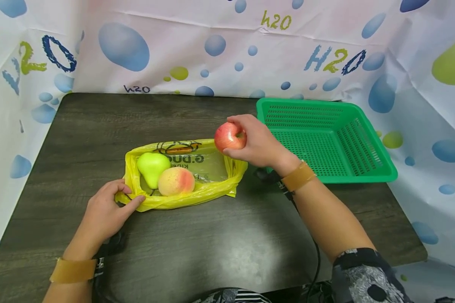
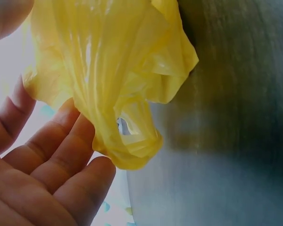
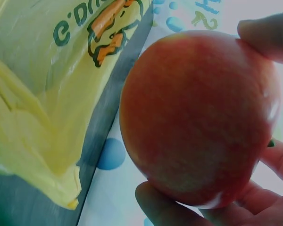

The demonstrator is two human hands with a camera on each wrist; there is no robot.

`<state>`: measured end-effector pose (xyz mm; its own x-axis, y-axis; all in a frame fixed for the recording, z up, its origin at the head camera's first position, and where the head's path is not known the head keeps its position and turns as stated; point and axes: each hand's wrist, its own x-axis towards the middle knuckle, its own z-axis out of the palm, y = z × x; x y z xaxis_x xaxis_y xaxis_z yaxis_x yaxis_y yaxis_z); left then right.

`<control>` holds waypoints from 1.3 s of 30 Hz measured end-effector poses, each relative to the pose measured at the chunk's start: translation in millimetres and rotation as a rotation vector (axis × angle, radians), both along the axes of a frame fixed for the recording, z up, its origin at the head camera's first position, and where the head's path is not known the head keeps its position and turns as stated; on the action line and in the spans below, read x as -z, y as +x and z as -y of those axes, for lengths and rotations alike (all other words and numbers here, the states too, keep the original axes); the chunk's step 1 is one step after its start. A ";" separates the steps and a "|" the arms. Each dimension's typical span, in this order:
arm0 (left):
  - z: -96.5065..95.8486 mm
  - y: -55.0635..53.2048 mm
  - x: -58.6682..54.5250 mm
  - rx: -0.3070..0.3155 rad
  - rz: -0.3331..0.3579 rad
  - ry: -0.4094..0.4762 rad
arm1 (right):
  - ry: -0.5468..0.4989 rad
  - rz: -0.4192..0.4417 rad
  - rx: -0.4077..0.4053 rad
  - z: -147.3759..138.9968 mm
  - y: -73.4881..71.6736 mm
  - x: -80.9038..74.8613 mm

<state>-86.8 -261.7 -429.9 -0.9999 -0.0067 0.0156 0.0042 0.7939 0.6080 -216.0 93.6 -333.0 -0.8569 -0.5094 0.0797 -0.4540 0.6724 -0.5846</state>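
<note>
A red apple [image 1: 229, 137] is in the grip of my right hand [image 1: 255, 141], above the right end of a yellow plastic bag [image 1: 197, 202]. In the right wrist view the apple [image 3: 198, 117] fills the middle, with fingertips on both sides of it. The bag lies on its side of the table with its mouth spread wide; inside are a green pear [image 1: 153, 166] and a peach [image 1: 176, 182] at the left. My left hand [image 1: 108, 206] holds the bag's left corner between thumb and fingers. Up close in the left wrist view, the bunched bag [image 2: 108, 70] hangs against the fingers.
A green plastic basket [image 1: 326, 180] stands at the back right of the dark wooden table [image 1: 155, 261], just beyond my right wrist. Behind the table hangs a white sheet [image 1: 174, 46] printed with drops. A black cable [image 1: 318, 256] runs down from the right wrist.
</note>
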 end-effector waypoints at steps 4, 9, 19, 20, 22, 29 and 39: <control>-0.4 -1.6 -1.3 0.006 0.000 0.003 | -0.005 -0.002 -0.018 5.0 0.0 1.8; -0.2 -1.5 -1.9 0.011 -0.004 0.001 | -0.005 0.016 -0.026 10.9 -1.4 6.2; -2.6 -2.2 -3.8 0.019 -0.010 0.020 | -0.003 0.050 -0.026 20.9 -2.2 14.0; -3.0 -2.3 -4.1 0.020 -0.013 0.022 | -0.003 0.052 -0.027 21.9 -2.1 14.6; -3.8 -2.3 -4.5 0.020 -0.020 0.023 | -0.003 0.057 -0.029 23.6 -2.2 16.1; -5.7 -1.3 -5.2 0.020 -0.019 0.017 | 0.000 0.068 -0.033 29.6 -1.4 21.1; -5.1 -0.6 -5.2 0.020 -0.007 0.009 | -0.007 0.129 -0.036 43.3 -1.0 29.4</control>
